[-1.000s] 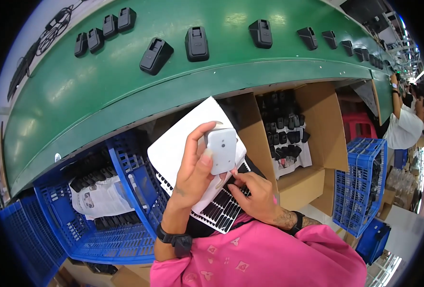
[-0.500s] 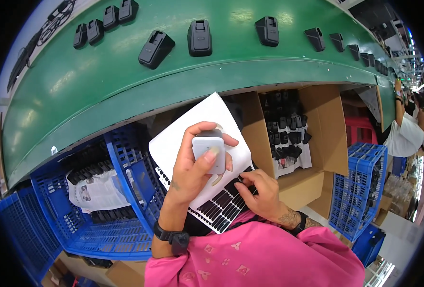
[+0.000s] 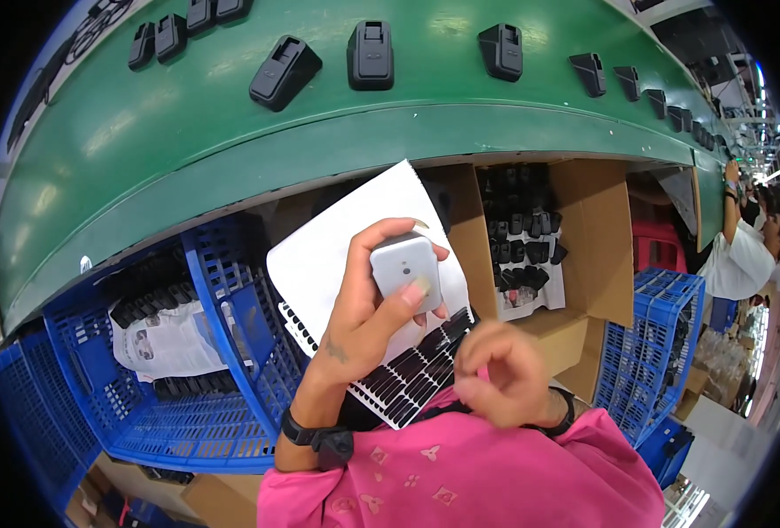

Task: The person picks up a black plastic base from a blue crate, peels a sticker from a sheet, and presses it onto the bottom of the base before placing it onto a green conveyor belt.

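My left hand (image 3: 355, 330) is wrapped round a small light-grey device with rounded corners (image 3: 403, 260), its thumb lying across the front face. Below it, a sheet of black strip-shaped stickers (image 3: 405, 380) with a white backing rests on my lap, and a blank white sheet (image 3: 333, 251) covers its upper part. To the right of the stickers, my right hand (image 3: 506, 374) is raised with curled fingers, thumb and forefinger close together. Motion smears it a little, and anything between those fingertips is too small to make out.
Black charger-like units (image 3: 371, 57) stand in a row along the green bench (image 3: 187, 114). Under its edge, blue crates (image 3: 192, 431) hold black parts at left. An open carton (image 3: 596, 238) of black parts sits at right, beside another blue crate (image 3: 645, 352). A co-worker's sleeve (image 3: 728, 268) shows far right.
My right hand has lifted off the sticker sheet and moved right and down toward me. My left hand has shifted slightly right and tilted the grey device. The view has moved a little.
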A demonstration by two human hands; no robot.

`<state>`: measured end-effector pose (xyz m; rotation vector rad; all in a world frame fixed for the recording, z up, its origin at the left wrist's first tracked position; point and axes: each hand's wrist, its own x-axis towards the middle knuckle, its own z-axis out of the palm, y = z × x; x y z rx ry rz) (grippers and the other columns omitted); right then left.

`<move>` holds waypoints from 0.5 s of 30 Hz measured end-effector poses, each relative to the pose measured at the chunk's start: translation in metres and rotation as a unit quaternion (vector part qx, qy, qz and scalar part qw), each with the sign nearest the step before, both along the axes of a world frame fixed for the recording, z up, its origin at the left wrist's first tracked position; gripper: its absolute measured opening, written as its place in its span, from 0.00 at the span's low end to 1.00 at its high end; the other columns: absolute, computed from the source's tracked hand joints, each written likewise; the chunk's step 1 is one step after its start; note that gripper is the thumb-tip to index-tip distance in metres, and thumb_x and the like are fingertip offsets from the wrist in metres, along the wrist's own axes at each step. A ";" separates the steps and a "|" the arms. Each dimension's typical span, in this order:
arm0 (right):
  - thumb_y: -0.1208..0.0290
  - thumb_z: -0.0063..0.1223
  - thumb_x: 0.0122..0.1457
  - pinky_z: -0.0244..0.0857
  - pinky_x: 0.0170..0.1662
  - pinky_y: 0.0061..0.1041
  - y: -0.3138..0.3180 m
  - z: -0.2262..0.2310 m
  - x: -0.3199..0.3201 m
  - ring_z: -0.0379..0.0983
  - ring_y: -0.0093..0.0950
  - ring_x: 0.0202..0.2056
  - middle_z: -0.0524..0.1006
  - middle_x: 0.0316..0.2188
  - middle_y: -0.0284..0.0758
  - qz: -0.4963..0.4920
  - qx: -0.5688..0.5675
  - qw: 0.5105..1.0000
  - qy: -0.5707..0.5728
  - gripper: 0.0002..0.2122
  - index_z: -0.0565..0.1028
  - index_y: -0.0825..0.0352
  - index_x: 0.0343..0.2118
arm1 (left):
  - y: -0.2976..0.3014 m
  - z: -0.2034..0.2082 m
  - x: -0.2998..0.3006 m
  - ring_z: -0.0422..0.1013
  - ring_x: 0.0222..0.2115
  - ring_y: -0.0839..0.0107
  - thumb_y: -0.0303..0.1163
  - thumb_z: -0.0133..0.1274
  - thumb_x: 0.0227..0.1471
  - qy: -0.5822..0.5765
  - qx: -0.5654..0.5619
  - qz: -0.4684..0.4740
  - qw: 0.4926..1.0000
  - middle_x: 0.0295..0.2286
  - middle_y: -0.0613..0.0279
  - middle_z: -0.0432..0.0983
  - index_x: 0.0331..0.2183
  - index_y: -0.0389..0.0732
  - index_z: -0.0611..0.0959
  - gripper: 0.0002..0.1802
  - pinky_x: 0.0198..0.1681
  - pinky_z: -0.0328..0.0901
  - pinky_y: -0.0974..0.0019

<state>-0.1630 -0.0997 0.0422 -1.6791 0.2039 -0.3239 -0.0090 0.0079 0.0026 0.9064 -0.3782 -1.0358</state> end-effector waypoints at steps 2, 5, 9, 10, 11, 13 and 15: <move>0.83 0.53 0.51 0.64 0.27 0.21 -0.005 0.007 0.018 0.69 0.22 0.25 0.70 0.25 0.35 -0.022 0.061 0.998 0.012 0.07 0.67 0.71 0.30 | -0.001 0.000 -0.003 0.72 0.32 0.70 0.29 0.45 0.57 -0.004 0.003 0.010 1.000 0.44 0.53 0.68 0.56 0.41 0.55 0.28 0.32 0.68 0.70; 0.83 0.50 0.54 0.64 0.26 0.19 -0.008 0.016 0.039 0.66 0.18 0.23 0.69 0.24 0.33 -0.101 0.219 0.967 0.082 0.04 0.66 0.72 0.29 | 0.001 0.002 -0.007 0.71 0.30 0.72 0.26 0.45 0.55 -0.023 0.023 0.025 0.999 0.41 0.55 0.69 0.56 0.41 0.55 0.29 0.31 0.67 0.72; 0.81 0.50 0.57 0.64 0.27 0.12 -0.012 0.017 0.057 0.70 0.14 0.25 0.73 0.25 0.31 -0.106 0.249 0.961 0.058 0.04 0.68 0.73 0.32 | 0.005 0.007 -0.010 0.67 0.24 0.78 0.22 0.43 0.56 0.000 0.041 -0.018 0.999 0.34 0.59 0.69 0.56 0.42 0.56 0.27 0.27 0.64 0.75; 0.82 0.50 0.57 0.65 0.26 0.13 -0.013 0.015 0.059 0.70 0.14 0.25 0.73 0.25 0.31 -0.105 0.254 0.960 0.058 0.04 0.67 0.73 0.32 | 0.006 0.007 -0.010 0.66 0.23 0.78 0.22 0.43 0.56 0.004 0.044 -0.011 0.999 0.34 0.59 0.69 0.55 0.42 0.56 0.27 0.27 0.64 0.75; 0.82 0.50 0.57 0.66 0.26 0.14 -0.014 0.015 0.061 0.71 0.15 0.24 0.73 0.25 0.32 -0.105 0.259 0.958 0.058 0.04 0.67 0.74 0.32 | 0.005 0.007 -0.010 0.66 0.23 0.78 0.22 0.43 0.56 0.008 0.045 -0.005 0.999 0.34 0.59 0.69 0.55 0.42 0.57 0.26 0.27 0.64 0.75; 0.82 0.50 0.57 0.66 0.25 0.15 -0.015 0.017 0.064 0.71 0.16 0.24 0.73 0.25 0.33 -0.110 0.253 0.959 0.067 0.04 0.67 0.75 0.32 | 0.003 0.007 -0.010 0.65 0.23 0.78 0.22 0.43 0.56 -0.027 0.059 -0.005 0.998 0.34 0.59 0.69 0.55 0.42 0.57 0.26 0.27 0.63 0.74; 0.82 0.49 0.57 0.67 0.25 0.16 -0.016 0.018 0.066 0.71 0.16 0.24 0.73 0.25 0.34 -0.119 0.245 0.959 0.075 0.04 0.67 0.75 0.32 | 0.001 0.009 -0.008 0.65 0.23 0.78 0.23 0.43 0.56 -0.062 0.069 -0.009 0.996 0.33 0.59 0.69 0.55 0.41 0.57 0.26 0.27 0.63 0.74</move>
